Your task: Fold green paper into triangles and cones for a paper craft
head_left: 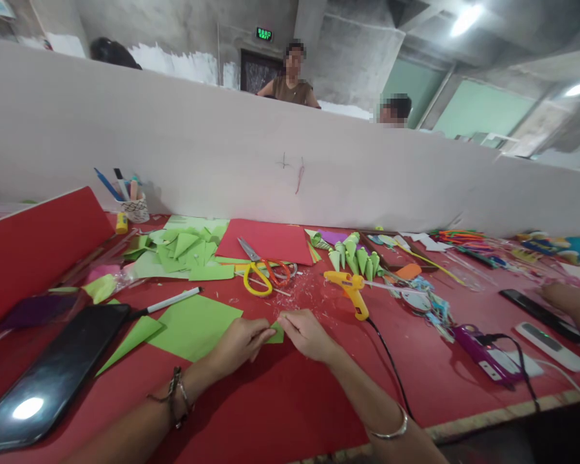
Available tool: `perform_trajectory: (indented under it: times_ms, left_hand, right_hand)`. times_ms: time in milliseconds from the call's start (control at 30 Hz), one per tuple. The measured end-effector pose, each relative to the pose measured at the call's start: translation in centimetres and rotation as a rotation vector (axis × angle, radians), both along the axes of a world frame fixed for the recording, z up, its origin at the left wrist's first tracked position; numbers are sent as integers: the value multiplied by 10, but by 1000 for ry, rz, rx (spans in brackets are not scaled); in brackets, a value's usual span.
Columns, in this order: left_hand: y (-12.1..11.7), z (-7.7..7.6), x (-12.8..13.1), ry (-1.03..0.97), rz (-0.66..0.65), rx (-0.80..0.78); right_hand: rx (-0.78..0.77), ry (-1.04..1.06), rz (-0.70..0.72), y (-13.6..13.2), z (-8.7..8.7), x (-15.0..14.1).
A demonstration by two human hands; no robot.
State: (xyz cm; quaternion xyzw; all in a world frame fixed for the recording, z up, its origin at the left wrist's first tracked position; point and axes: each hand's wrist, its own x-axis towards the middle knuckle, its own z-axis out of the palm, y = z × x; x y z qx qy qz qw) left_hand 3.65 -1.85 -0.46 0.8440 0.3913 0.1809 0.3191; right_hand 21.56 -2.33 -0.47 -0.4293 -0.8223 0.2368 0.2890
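Observation:
A small piece of green paper [278,333] is pinched between my two hands, low over the red tabletop. My left hand [244,341], with fingers closed, grips its left side; my right hand [305,334] pinches it from the right. Most of the piece is hidden behind the fingers. Left of my hands lie a flat green sheet [196,325] and a folded green paper cone [134,341]. Beyond them, scissors with yellow and orange handles [258,270] rest near red paper sheets [270,240]. A yellow glue gun [352,291] lies to the right of my right hand.
Green paper pieces [186,248] and rolled green cones [355,254] lie toward the back. A dark tablet [58,370] is at left. A purple power strip [486,354] with cords sits right, near another person's hand [568,303]. A white partition [212,154] closes the back.

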Motion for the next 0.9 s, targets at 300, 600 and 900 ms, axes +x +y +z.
perform_trajectory:
  times_ms: [300,600,900]
  left_hand:
    - [2,1,-1,359,61,314]
    - [1,5,-13,275,117,295]
    - [5,5,-19,249,-10,349]
  right_hand:
    - [-172,365,-148,4,3,0]
    - [-446,611,-83,6,-1,-6]
    - [-456,581,-54,0,0,-15]
